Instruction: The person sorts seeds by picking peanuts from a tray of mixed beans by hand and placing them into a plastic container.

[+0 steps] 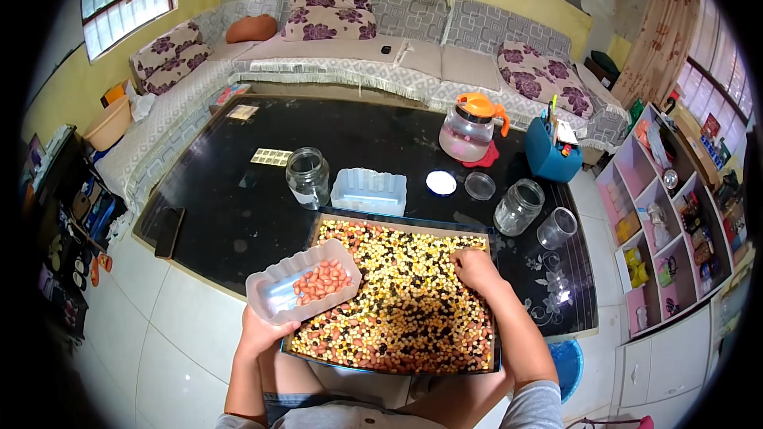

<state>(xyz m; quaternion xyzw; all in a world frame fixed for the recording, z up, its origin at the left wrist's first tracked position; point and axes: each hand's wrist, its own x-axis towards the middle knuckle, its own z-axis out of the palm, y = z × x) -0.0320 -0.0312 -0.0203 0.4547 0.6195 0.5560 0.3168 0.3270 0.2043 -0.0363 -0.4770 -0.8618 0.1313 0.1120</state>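
Note:
My left hand (266,330) grips the near end of a translucent plastic container (269,292), which is tilted over the left edge of a shallow box (401,224). Reddish peanuts (323,282) lie together in the container's right part. Mixed yellow corn kernels, black beans and peanuts (401,302) cover the bottom of the box. At the box's upper right, my right hand (475,268) is closed just over the mix, fingertips pinched together. Whatever those fingertips hold is hidden. The box rests partly over my lap, its far side at the table edge.
On the black table (214,183) stand a second plastic container (369,191), a glass jar (307,177), another jar (519,206), a small glass (556,228), two lids, an orange-topped pitcher (466,131) and a teal organizer (551,152). A phone (169,232) lies at the left edge.

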